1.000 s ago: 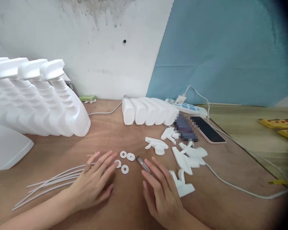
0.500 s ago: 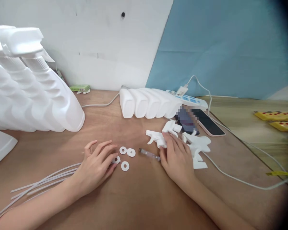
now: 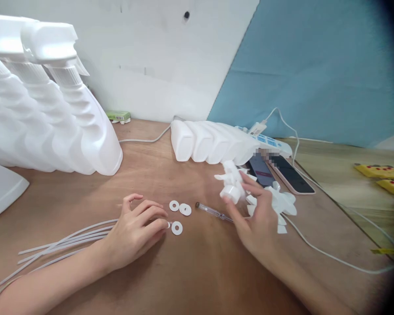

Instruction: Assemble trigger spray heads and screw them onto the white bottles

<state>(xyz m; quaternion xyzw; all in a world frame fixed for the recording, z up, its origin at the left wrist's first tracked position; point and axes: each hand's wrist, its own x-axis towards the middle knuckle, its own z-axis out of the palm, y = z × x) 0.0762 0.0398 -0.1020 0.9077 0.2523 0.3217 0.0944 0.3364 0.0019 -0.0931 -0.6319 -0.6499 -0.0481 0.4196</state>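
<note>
My right hand (image 3: 254, 218) holds a white spray trigger head (image 3: 230, 186) lifted off the wooden table (image 3: 190, 271), its fingers closed round the cap. My left hand (image 3: 136, 229) rests on the table with curled fingers, its fingertips pinching a white washer (image 3: 167, 225) at the edge of a small group of white washers (image 3: 180, 215). A thin clear pen-like tool (image 3: 213, 211) lies between the hands. Several thin white dip tubes (image 3: 62, 245) lie under my left wrist. More trigger heads (image 3: 280, 203) lie behind my right hand.
A row of tall white spray bottles (image 3: 52, 118) stands at the left. Several capless white bottles (image 3: 213, 146) lie on their sides at the back. Two phones (image 3: 279, 170), a power strip (image 3: 269, 142) and a white cable (image 3: 328, 256) lie to the right. Yellow objects (image 3: 381, 170) lie far right.
My right hand has gone from the table to the trigger heads, closed on one and lifted it. My left hand's fingers have curled onto a washer. The view has shifted slightly.
</note>
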